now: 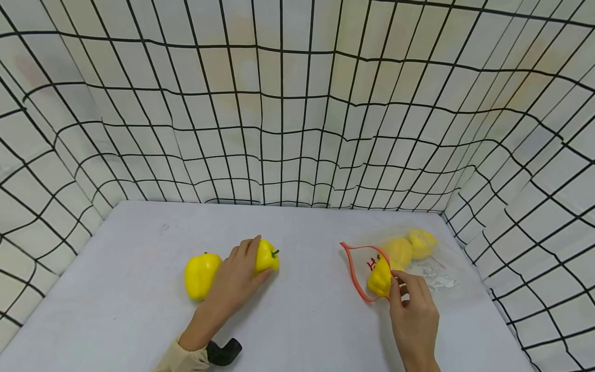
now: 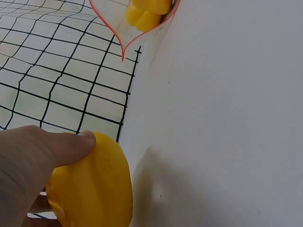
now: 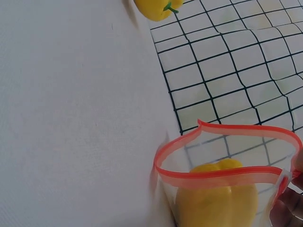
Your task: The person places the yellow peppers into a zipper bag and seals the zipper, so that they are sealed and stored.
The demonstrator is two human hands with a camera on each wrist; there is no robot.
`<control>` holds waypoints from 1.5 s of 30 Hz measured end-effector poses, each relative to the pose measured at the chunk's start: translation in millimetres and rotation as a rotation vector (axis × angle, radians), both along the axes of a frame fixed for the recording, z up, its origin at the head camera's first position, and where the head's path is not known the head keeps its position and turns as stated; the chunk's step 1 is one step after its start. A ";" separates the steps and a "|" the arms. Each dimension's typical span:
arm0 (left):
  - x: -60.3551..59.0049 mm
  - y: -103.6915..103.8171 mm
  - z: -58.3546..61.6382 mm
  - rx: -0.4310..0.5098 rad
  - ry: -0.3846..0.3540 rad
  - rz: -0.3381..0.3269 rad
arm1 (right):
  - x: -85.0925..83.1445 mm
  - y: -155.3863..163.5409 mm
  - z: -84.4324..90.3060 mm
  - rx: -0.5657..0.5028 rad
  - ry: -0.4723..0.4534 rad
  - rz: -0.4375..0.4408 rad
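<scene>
A person's two bare hands work above a white surface (image 1: 307, 320) backed by a black wire grid (image 1: 281, 114). The bagging looks a little over half done: three yellow peppers show in a clear, red-edged bag (image 1: 353, 276) on the right, the nearest one (image 1: 379, 279) just inside its mouth. Two yellow peppers remain outside. The left hand (image 1: 237, 271) grips one of these (image 1: 266, 257), thumb and fingers around its sides; whether it is lifted is unclear. The other (image 1: 200, 278) sits on the surface at the far left, close beside that hand. The right hand (image 1: 415, 307) pinches the bag's edge between thumb and fingers. The bag's mouth gapes, unsealed.
</scene>
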State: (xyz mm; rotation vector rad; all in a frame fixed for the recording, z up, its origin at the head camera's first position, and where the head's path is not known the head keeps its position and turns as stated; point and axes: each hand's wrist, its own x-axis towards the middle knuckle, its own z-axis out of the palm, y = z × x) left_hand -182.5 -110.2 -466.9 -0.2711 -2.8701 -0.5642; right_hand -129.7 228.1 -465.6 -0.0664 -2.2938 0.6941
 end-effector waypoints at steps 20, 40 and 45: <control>1.8 45.3 0.0 0.517 -0.305 -0.064 | 0.5 0.7 1.3 -0.005 0.002 0.015; -0.7 101.7 5.0 0.624 -0.489 -0.237 | -0.6 -0.4 1.0 0.002 -0.006 0.008; 0.0 113.4 3.5 0.633 -0.470 -0.246 | -0.5 -2.1 0.3 0.002 -0.017 0.004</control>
